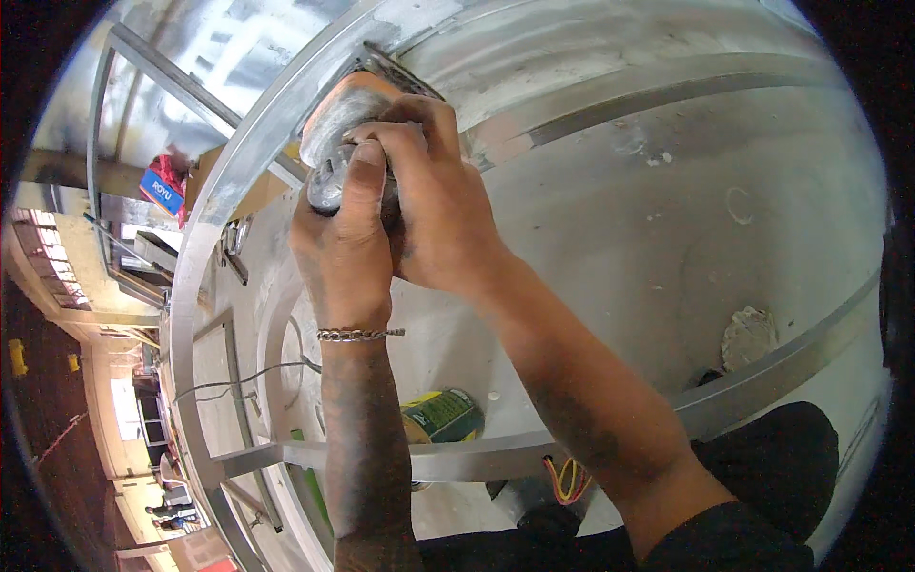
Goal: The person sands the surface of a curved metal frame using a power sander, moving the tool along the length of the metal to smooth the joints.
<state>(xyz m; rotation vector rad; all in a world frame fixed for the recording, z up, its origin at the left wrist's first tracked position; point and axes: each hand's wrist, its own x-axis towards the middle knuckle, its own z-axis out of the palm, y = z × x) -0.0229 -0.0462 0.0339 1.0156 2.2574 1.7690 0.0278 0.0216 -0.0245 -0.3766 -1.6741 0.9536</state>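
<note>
Both hands are wrapped round a dusty orange and grey power sander [345, 114], whose dark flat base rests against the curved bar of a metal frame [202, 214]. My left hand [348, 243] wears a chain bracelet at the wrist and grips the near end, its thumb lying over the top. From the right, my right hand [438, 205] closes over the sander's body, fingers curled and partly overlapping the left. The palms hide the tool's underside and handle. A pale metal sheet [610, 57] lies beyond the tool.
Below the hands a green and yellow can [443, 417] lies inside the frame. A dark cable [257, 379] runs to the left. Right of my forearm is a crumpled whitish piece [750, 338]. Coloured cords [569, 480] hang near my legs. A blue box [162, 191] sits at left.
</note>
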